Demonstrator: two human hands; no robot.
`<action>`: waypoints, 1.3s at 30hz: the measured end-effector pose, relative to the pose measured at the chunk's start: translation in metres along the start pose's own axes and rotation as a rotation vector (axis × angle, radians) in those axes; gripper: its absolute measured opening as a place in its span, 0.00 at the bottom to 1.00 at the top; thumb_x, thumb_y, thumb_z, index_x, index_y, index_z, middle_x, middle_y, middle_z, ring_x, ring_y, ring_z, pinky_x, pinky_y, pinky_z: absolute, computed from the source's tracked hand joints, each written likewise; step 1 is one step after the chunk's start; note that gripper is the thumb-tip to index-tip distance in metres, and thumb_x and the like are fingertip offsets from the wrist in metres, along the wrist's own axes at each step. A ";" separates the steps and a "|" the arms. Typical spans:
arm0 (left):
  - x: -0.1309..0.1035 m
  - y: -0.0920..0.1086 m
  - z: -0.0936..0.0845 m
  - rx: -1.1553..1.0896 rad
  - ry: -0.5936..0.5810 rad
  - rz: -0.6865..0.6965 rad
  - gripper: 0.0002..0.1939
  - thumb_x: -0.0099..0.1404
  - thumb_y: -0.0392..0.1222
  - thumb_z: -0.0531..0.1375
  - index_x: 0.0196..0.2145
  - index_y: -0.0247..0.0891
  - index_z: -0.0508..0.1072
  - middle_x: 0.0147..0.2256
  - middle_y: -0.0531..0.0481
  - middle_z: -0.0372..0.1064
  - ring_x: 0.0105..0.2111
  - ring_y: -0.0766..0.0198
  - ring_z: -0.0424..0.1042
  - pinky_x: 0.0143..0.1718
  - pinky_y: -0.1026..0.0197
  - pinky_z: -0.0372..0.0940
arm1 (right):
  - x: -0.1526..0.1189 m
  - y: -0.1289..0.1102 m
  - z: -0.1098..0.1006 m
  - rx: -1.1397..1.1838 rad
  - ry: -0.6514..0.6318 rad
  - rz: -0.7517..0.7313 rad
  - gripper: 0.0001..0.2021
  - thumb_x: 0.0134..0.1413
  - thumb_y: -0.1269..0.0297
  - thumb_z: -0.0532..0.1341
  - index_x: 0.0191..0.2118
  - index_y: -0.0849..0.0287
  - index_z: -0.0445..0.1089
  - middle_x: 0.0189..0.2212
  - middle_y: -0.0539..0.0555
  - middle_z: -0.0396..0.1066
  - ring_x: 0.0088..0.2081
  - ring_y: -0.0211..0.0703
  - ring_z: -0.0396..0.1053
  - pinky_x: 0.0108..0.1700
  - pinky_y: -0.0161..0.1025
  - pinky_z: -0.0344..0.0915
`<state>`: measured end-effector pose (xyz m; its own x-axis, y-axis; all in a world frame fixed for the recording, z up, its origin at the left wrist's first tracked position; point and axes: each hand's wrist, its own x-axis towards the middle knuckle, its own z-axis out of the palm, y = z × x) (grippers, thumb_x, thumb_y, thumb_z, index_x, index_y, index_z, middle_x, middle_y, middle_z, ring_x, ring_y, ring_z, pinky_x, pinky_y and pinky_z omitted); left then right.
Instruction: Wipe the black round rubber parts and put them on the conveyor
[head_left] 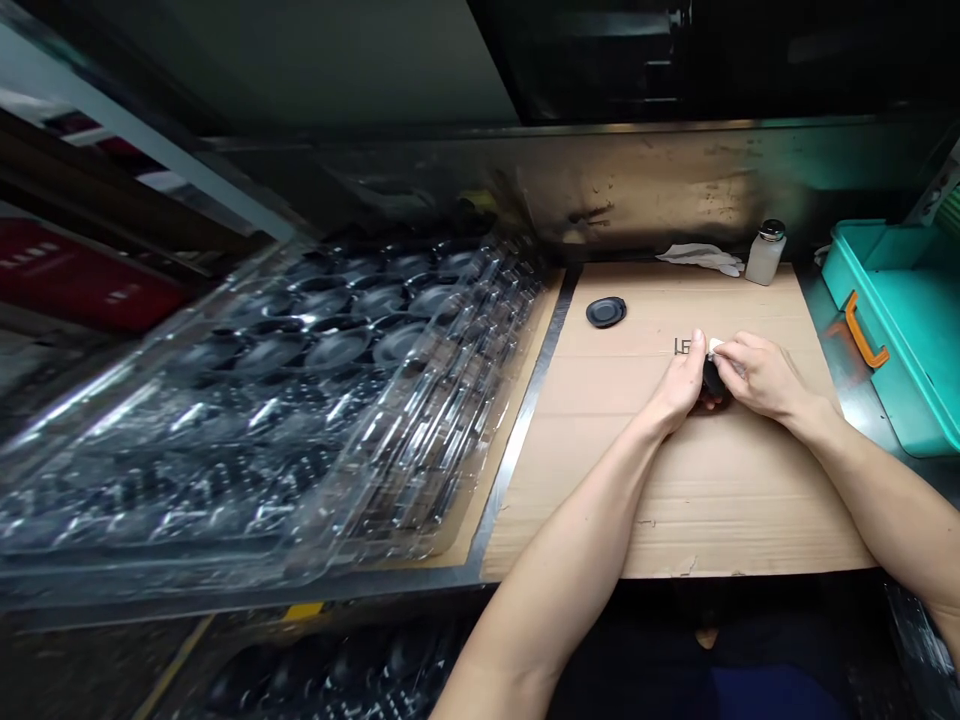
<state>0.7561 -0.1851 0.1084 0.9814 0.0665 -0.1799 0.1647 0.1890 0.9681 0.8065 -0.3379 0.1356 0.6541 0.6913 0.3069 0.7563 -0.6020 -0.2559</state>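
Over the cardboard sheet, my left hand is closed around a small black part, thumb upward. Beside it, my right hand pinches a small white piece against the top of that part. The two hands are nearly touching, and the fingers of the left hand are partly hidden beneath the part. A second black part, rounded and flat, lies on the cardboard to the left of my hands.
Stacked clear plastic trays with black round parts fill the left side. A bottle with a dark cap and a white cloth are at the cardboard's back edge. A teal bin with an orange handle is at right.
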 end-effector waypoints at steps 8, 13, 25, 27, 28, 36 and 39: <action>-0.004 0.005 0.000 0.127 -0.069 0.024 0.41 0.71 0.75 0.43 0.23 0.36 0.72 0.18 0.47 0.69 0.16 0.67 0.65 0.19 0.64 0.60 | 0.003 0.003 -0.011 -0.018 -0.015 -0.068 0.15 0.66 0.63 0.53 0.34 0.57 0.77 0.32 0.56 0.72 0.36 0.46 0.66 0.38 0.41 0.55; -0.010 0.011 0.001 0.255 -0.099 0.078 0.42 0.70 0.75 0.41 0.22 0.36 0.71 0.17 0.48 0.67 0.18 0.67 0.65 0.22 0.64 0.62 | 0.003 0.001 -0.018 -0.093 -0.068 -0.117 0.14 0.65 0.65 0.55 0.31 0.57 0.75 0.29 0.55 0.72 0.34 0.46 0.63 0.41 0.42 0.53; -0.003 0.000 -0.001 0.186 -0.102 0.046 0.42 0.70 0.76 0.42 0.24 0.37 0.72 0.19 0.48 0.69 0.18 0.66 0.67 0.21 0.64 0.63 | 0.002 0.004 -0.019 -0.115 -0.074 -0.146 0.14 0.65 0.66 0.55 0.32 0.57 0.76 0.33 0.55 0.74 0.35 0.45 0.63 0.41 0.42 0.52; -0.003 0.000 -0.002 0.217 -0.103 0.058 0.42 0.70 0.76 0.42 0.23 0.36 0.72 0.19 0.47 0.69 0.18 0.66 0.67 0.22 0.63 0.63 | 0.003 0.002 -0.020 -0.129 -0.070 -0.140 0.14 0.65 0.66 0.55 0.33 0.57 0.76 0.33 0.55 0.75 0.36 0.45 0.63 0.42 0.43 0.52; -0.003 0.000 -0.002 0.236 -0.104 0.068 0.42 0.70 0.76 0.42 0.23 0.36 0.72 0.19 0.47 0.69 0.18 0.65 0.68 0.22 0.63 0.63 | 0.003 0.000 -0.021 -0.146 -0.089 -0.134 0.13 0.65 0.66 0.55 0.32 0.57 0.75 0.33 0.55 0.75 0.36 0.45 0.63 0.42 0.43 0.52; -0.006 0.001 -0.002 0.310 -0.084 0.078 0.43 0.70 0.76 0.40 0.23 0.36 0.72 0.19 0.46 0.69 0.19 0.65 0.68 0.23 0.63 0.63 | 0.003 -0.012 -0.032 -0.235 -0.176 -0.090 0.14 0.65 0.66 0.54 0.33 0.58 0.76 0.36 0.56 0.78 0.39 0.47 0.65 0.45 0.45 0.50; -0.006 0.001 -0.001 0.326 -0.086 0.081 0.43 0.70 0.75 0.41 0.22 0.36 0.72 0.19 0.47 0.69 0.20 0.65 0.69 0.24 0.63 0.63 | 0.003 -0.013 -0.034 -0.245 -0.208 -0.078 0.15 0.65 0.66 0.54 0.32 0.59 0.77 0.36 0.57 0.78 0.40 0.47 0.66 0.45 0.45 0.50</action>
<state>0.7500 -0.1844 0.1101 0.9950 -0.0172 -0.0984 0.0951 -0.1375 0.9859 0.7988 -0.3415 0.1709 0.6012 0.7906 0.1164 0.7962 -0.6050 -0.0034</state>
